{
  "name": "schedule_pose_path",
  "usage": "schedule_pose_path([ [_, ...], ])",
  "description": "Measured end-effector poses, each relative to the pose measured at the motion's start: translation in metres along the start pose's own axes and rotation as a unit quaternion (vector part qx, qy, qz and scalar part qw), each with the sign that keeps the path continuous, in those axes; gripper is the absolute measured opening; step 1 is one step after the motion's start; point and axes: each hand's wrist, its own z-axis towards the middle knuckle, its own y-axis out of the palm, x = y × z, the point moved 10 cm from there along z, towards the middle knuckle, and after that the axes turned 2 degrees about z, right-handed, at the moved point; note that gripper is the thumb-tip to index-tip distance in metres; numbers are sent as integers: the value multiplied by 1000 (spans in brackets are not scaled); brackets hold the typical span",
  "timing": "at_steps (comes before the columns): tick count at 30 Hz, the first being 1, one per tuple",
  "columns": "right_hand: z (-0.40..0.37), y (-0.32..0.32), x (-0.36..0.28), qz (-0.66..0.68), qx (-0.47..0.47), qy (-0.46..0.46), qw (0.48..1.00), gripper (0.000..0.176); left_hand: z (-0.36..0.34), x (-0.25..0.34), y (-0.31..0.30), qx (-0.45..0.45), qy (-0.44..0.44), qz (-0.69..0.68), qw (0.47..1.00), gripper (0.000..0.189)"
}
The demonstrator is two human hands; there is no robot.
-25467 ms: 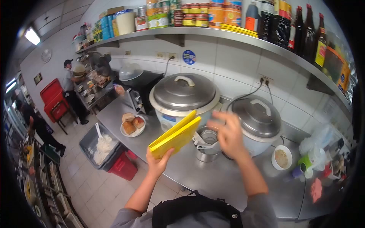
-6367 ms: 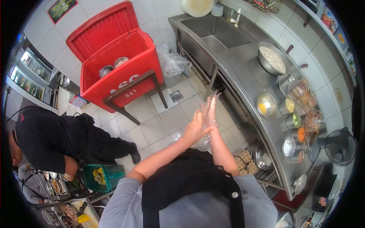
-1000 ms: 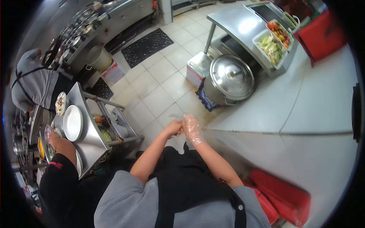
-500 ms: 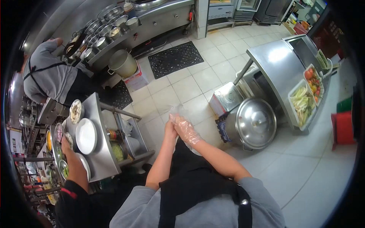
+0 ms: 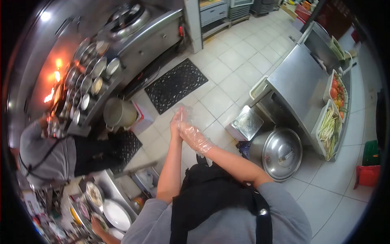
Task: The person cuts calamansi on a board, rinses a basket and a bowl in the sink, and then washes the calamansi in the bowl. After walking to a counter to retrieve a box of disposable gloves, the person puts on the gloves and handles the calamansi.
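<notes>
My right hand (image 5: pixel 189 132) wears a clear plastic glove that reaches the wrist. Its fingers are closed against the other hand, pinching thin clear plastic. Beside it, touching, is my left hand (image 5: pixel 177 120), bare at the wrist, with its fingers stretched forward into a loose plastic glove (image 5: pixel 186 110). The glove's see-through film sticks out past the fingertips, and the right hand partly hides the left fingers. Both hands are held in front of my black apron (image 5: pixel 215 183), above the tiled floor.
A lidded steel pot (image 5: pixel 282 154) stands right, near a steel table (image 5: pixel 298 77) with vegetable trays (image 5: pixel 330 132). At left, a co-worker (image 5: pixel 48 152) stands by stove flames (image 5: pixel 57 75). Another person's hand (image 5: pixel 98 225) reaches among plates (image 5: pixel 117 214). A black mat (image 5: pixel 176 85) lies ahead.
My view has turned left and shifted, and flames now show at the stove. My hands stay together, the left fingers stretched further into the plastic. The co-worker's plates appear lower in view.
</notes>
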Motion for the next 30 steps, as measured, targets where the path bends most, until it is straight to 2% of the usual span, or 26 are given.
schedule_pose_path([
  [2,32,-20,23,-32,15,10,999,16,47,8,30,-43,7,50,998,52],
  [4,65,-44,45,-61,28,20,998,16,81,-1,61,-80,-85,242,963,61],
  [5,82,-57,57,-50,18,45,998,17,99,-2,75,-90,-88,249,960,61],
  [7,115,-79,82,-40,18,68,997,17,133,7,134,-212,-46,82,973,76],
  [8,133,-93,88,-7,48,41,998,17,153,12,151,-221,-42,89,970,76],
  [10,173,-121,106,28,88,8,996,18,194,16,180,-221,-101,29,970,80],
  [11,193,-128,118,12,73,13,997,20,219,21,200,-226,-99,37,969,80],
  [13,229,-145,141,6,62,21,998,24,269,27,211,-125,-108,39,986,80],
  [14,250,-170,142,-76,120,-43,989,21,292,39,223,-137,-75,106,982,77],
  [15,268,-190,142,-158,176,-105,966,19,321,45,240,-143,-69,112,981,77],
  [16,295,-184,170,-145,64,-9,987,12,348,54,252,-141,-37,81,986,76],
  [17,312,-198,178,-141,69,-7,988,12,372,61,262,-138,-8,51,989,75],
  [18,326,-216,189,-73,81,-4,994,15,392,68,274,-148,34,23,988,74],
  [19,341,-235,198,-7,92,-4,996,18,406,67,287,-148,33,24,988,74],
  [20,358,-240,208,21,73,-16,997,26,424,80,306,-156,88,16,984,74],
  [21,374,-254,219,19,79,-17,997,26,442,92,325,-165,142,7,976,74],
  [22,389,-265,236,39,75,6,996,25,470,85,338,-132,96,-86,983,76],
  [23,403,-273,255,61,73,32,995,25,485,88,362,-138,93,-82,983,76],
  [25,434,-297,289,77,82,33,993,23,519,73,400,-145,2,-99,984,78],
  [26,448,-309,306,89,84,29,992,21,539,71,419,-153,-6,-94,984,78],
  [28,474,-336,343,94,97,57,989,21,576,58,470,-243,-67,-54,966,78],
  [29,488,-353,362,99,101,76,987,21,607,46,483,-256,-74,-52,962,78],
  [30,501,-372,375,93,116,82,985,21,641,41,496,-253,-37,-7,967,80],
])
